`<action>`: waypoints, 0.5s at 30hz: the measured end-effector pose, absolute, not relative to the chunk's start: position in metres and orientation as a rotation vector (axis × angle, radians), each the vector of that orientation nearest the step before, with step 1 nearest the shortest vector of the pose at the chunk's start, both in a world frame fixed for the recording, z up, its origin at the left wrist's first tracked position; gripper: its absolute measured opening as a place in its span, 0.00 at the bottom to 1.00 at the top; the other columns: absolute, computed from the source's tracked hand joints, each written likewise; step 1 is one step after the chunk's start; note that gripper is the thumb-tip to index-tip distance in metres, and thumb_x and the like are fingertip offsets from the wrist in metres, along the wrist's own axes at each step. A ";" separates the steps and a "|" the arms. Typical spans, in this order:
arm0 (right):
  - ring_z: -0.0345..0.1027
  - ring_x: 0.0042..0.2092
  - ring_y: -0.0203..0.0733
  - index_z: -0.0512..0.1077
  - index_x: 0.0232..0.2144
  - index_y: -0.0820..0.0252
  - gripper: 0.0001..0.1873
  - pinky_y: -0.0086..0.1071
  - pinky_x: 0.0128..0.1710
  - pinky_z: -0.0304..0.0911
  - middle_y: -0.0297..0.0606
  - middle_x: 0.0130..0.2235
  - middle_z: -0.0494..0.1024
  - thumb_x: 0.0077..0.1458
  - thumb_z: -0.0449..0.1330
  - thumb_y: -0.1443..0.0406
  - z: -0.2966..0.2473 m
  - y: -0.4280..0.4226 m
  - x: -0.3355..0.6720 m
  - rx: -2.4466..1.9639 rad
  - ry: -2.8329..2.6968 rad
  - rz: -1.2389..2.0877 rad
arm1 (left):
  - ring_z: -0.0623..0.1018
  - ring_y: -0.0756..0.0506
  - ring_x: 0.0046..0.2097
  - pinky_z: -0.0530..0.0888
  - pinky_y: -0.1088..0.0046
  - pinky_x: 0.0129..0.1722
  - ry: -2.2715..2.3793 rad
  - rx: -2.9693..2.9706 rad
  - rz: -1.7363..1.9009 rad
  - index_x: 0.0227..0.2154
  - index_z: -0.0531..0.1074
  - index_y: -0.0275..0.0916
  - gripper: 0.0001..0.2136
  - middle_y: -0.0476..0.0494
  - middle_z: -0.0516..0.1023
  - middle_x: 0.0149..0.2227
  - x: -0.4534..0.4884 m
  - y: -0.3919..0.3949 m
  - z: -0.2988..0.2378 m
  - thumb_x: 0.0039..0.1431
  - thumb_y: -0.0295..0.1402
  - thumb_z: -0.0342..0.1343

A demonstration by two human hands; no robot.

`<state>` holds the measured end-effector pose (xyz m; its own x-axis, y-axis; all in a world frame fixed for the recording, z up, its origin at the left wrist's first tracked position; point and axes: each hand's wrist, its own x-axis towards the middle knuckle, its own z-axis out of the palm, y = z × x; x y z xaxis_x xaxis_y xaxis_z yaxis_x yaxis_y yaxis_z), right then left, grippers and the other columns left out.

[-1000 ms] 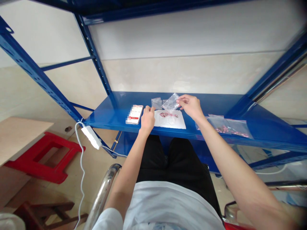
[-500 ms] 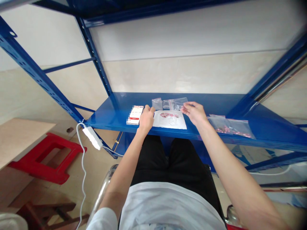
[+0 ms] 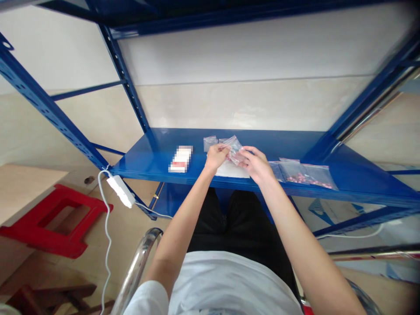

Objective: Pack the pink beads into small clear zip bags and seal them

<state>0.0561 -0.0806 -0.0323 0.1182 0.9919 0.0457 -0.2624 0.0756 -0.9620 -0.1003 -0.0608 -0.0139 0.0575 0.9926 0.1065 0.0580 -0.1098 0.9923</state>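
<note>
Two hands hold a clear zip bag (image 3: pixel 234 149) up over the blue steel shelf (image 3: pixel 197 183).

The left hand (image 3: pixel 216 157) and right hand (image 3: pixel 257 165) each grip it firmly between the fingers, just above a white sheet (image 3: pixel 231 170). A small bag (image 3: pixel 210 142) and a bag of pink beads (image 3: pixel 305 175) lie on the shelf, not in either hand. Half a second earlier, the zip bag lay flat, the right hand open beside it.

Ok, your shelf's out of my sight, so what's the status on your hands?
Left hand and right hand pinching clear zip bag. Held above white sheet. Phone to the left, zip bag of pink pieces to the right.
</note>
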 end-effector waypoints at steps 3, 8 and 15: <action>0.79 0.37 0.43 0.75 0.33 0.55 0.19 0.32 0.33 0.74 0.34 0.34 0.81 0.41 0.77 0.57 -0.023 -0.076 0.073 -1.063 -1.099 1.218 | 0.75 0.52 0.28 0.71 0.77 0.31 1.065 1.299 1.203 0.38 0.79 0.33 0.05 0.46 0.80 0.31 -0.105 -0.056 -0.007 0.69 0.31 0.63; 0.74 0.32 0.39 0.75 0.32 0.58 0.20 0.27 0.25 0.64 0.34 0.29 0.78 0.39 0.79 0.61 -0.017 -0.053 0.088 -1.168 -1.139 1.137 | 0.80 0.50 0.31 0.73 0.78 0.30 1.133 1.203 1.172 0.55 0.74 0.34 0.19 0.42 0.84 0.37 -0.094 -0.044 0.000 0.66 0.35 0.68; 0.75 0.27 0.39 0.70 0.30 0.56 0.18 0.26 0.21 0.63 0.33 0.26 0.77 0.45 0.77 0.67 -0.023 -0.006 0.096 -1.418 -1.079 0.896 | 0.86 0.48 0.37 0.81 0.76 0.39 1.378 1.440 0.995 0.57 0.75 0.30 0.19 0.37 0.87 0.41 -0.067 -0.020 -0.006 0.64 0.22 0.64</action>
